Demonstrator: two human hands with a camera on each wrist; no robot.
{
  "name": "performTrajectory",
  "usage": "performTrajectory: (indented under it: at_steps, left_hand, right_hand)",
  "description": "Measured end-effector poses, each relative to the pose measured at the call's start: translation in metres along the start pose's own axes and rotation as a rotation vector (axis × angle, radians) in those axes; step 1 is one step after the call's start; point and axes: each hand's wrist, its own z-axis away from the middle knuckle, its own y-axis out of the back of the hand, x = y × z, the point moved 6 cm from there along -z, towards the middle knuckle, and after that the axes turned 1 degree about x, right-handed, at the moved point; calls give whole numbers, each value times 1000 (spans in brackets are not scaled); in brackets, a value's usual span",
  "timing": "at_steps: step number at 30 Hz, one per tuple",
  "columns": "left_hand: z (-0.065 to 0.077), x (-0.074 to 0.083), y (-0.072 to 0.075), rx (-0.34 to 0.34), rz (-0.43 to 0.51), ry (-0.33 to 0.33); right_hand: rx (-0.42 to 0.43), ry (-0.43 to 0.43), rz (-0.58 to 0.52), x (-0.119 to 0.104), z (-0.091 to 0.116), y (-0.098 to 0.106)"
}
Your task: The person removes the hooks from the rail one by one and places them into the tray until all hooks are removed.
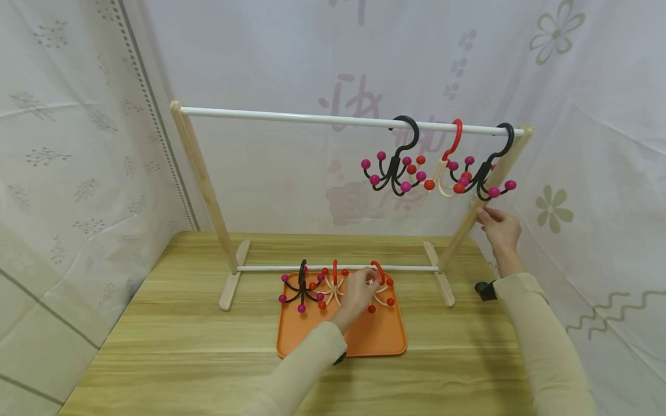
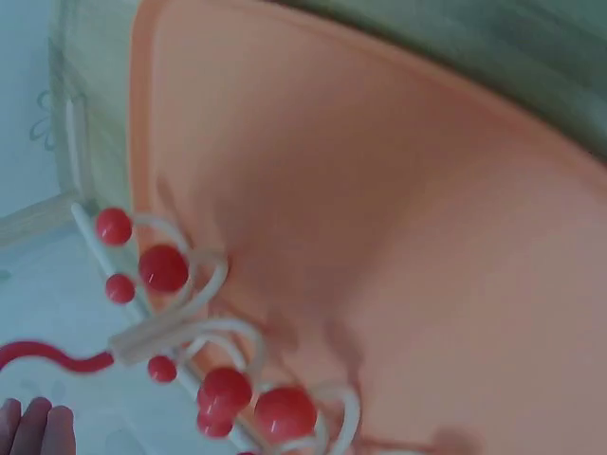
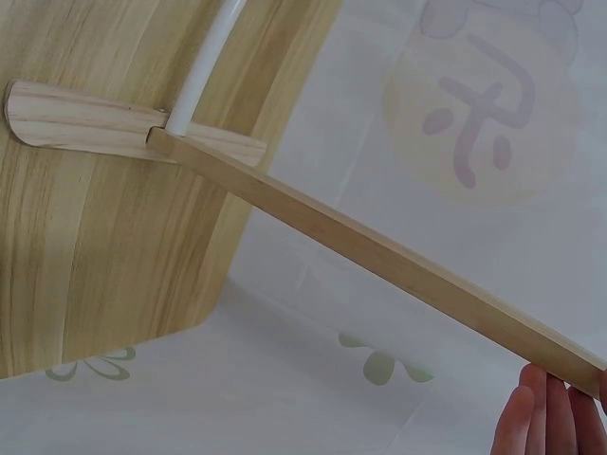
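Note:
My left hand [image 1: 356, 293] is over an orange tray [image 1: 307, 330], beside the right-hand octopus-style hook hanger [image 1: 378, 270], which has a red hook and cream arms with red balls. In the left wrist view, its fingertips [image 2: 36, 431] lie close to the red hook [image 2: 57, 355], with a gap showing. Another cream hanger with a red hook [image 1: 335, 271] and a black one with magenta balls [image 1: 302, 283] stand on the tray. My right hand [image 1: 502, 231] grips the right wooden post [image 1: 463, 234] of a rack between fingers and thumb [image 3: 603, 389].
From the rack's white top bar [image 1: 286, 117] hang a black hanger [image 1: 395, 164], a red-and-cream hanger [image 1: 442, 167] and another black hanger [image 1: 484, 172], all towards the right. A lower white bar [image 1: 411, 268] runs behind the tray. The rack's feet [image 1: 230, 292] stand on a wooden table [image 1: 177, 329].

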Motion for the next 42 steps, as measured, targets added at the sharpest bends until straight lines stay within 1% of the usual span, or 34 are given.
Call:
performTrajectory:
  at_steps: [3,7,10,14,16,18,20,24,28,30,35,37,38,40,42]
  left_hand:
    - [-6,5,18,29,27,-21]
    - [-20,17,50,63,97,-81]
    - [-34,26,80,83,166,-117]
    - [-52,38,127,137,216,-204]
    - [-61,43,153,187,202,-261]
    - [-68,47,182,256,173,-312]
    - [-73,49,210,335,122,-355]
    - [-78,49,261,482,32,-382]
    - [-79,43,303,608,-36,-360]
    - [-78,39,321,674,-46,-361]
    - [-70,27,358,858,-37,-388]
    - [-67,20,368,902,-32,-351]
    - [-67,15,373,907,-29,-324]
    - [-66,6,379,896,-24,-241]
    - [-67,-4,382,854,-13,-135]
  right_hand:
    - [0,-2,-5,0,0,0]
    - [-8,-4,3,0,0,0]
    - [-13,-9,6,1,-1,0]
    - [-15,-10,-6,1,0,0]
    - [-15,-7,-4,1,0,0]
    - [-18,-11,-13,1,0,0]
    - [-19,-14,-10,1,0,-1]
    - [-14,-14,-13,0,0,-1]
    - [-6,-12,-28,0,1,-1]
    - [-6,-16,-35,-1,1,0]
    - [-4,-16,-31,-3,3,1]
    - [-5,-17,-36,-4,3,1]
    - [-5,-18,-34,-4,3,1]
    - [-6,-17,-25,-3,3,1]
    - [-10,-22,-28,-2,2,0]
